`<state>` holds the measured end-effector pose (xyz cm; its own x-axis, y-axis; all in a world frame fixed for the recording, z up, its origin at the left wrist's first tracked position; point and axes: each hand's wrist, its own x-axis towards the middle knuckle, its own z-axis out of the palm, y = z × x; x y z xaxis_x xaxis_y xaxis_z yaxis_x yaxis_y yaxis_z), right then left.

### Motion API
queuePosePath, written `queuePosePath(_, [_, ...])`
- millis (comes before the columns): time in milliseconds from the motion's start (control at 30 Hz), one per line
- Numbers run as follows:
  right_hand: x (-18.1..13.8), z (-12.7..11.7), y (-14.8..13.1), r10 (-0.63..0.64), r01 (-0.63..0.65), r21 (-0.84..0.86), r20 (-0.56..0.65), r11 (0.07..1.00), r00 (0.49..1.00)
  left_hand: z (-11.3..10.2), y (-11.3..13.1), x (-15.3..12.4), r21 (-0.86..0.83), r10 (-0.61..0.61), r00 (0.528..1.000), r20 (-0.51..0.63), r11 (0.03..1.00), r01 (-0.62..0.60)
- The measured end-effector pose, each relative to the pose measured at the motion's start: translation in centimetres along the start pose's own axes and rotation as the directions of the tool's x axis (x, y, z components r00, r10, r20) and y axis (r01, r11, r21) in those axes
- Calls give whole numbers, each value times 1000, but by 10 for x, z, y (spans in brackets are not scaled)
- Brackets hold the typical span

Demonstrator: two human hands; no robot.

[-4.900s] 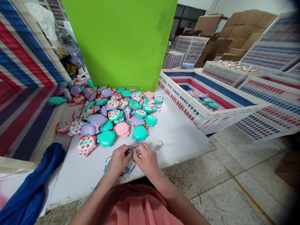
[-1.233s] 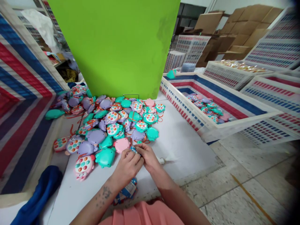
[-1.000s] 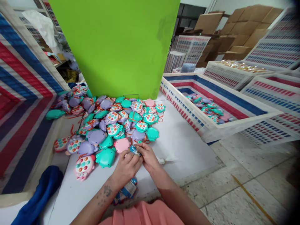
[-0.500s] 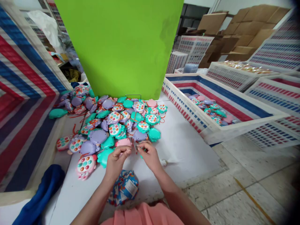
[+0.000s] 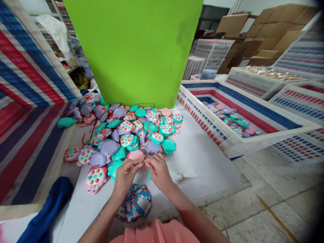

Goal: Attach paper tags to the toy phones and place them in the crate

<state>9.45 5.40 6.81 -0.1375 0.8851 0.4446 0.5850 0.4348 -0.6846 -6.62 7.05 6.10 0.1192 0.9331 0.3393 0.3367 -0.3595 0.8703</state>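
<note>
My left hand and my right hand meet fingertip to fingertip above the white table, both closed in a pinch. What lies between them is thin and small, mostly hidden by the fingers; it could be a cord. A bit of teal plastic shows just under my right fingers. Right beyond the hands lies a pink animal-shaped toy. To the left of my left hand are a teal toy and a pink toy with coloured buttons. Blue patterned cards lie below my wrists.
A heap of purple, teal and pink toys with orange cords covers the table's far left. Behind it stands a green panel. A striped-lined crate on the right holds more toys; another striped crate stands left, near blue cloth.
My hands have come together, the right fingertips moving left to meet the left ones. The red cord seen between them before is now mostly covered. The whole view has shifted slightly.
</note>
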Motion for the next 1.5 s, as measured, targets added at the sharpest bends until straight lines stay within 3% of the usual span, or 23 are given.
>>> queuePosePath(500, [-3, -3, 0, -42, 43, -89, 17, 995, 999, -4, 9, 3, 183, 203, 970, 135, 957, -226])
queuePosePath(600, [-3, -4, -2, -20, 20, -58, 7, 998, 1000, -2, 9, 3, 113, 135, 981, 137, 982, -151])
queuePosePath(667, [-2, -4, -3, -6, 6, -20, 3, 1000, 1000, 1, 9, 2, 24, 7, 994, 106, 1000, -9])
queuePosePath(767, [-2, -4, -4, 22, -22, 37, -3, 999, 1000, 3, 9, 2, -120, -177, 977, 117, 974, 191])
queuePosePath(833, [-2, -3, -3, 33, -33, 62, -6, 998, 999, 3, 10, 3, -142, -198, 968, 153, 965, 220])
queuePosePath(1033, [-4, -3, -3, 57, -61, 140, 30, 988, 998, -7, 10, 6, 44, -21, 971, 237, 999, 11])
queuePosePath(1133, [-2, -10, -1, 102, -114, 217, 65, 970, 993, -6, 11, 8, 111, 51, 973, 227, 991, -78])
queuePosePath(1200, [4, -18, 7, 195, -203, 328, 55, 923, 979, -2, 11, 7, 140, 86, 977, 195, 984, -114])
queuePosePath(1267, [13, -33, 22, 328, -311, 487, 51, 817, 943, 2, 10, 5, 156, 89, 977, 192, 980, -120])
queuePosePath(1367, [34, -75, 55, 472, -397, 617, 47, 679, 880, 9, 4, 0, 168, 39, 966, 255, 982, -84])
queuePosePath(1433, [50, -116, 79, 513, -374, 593, -77, 713, 855, 12, 0, -3, 174, -1, 957, 290, 983, -51])
queuePosePath(1500, [65, -163, 98, 498, -325, 479, -295, 816, 815, 14, -5, -6, 168, -22, 950, 311, 985, -32])
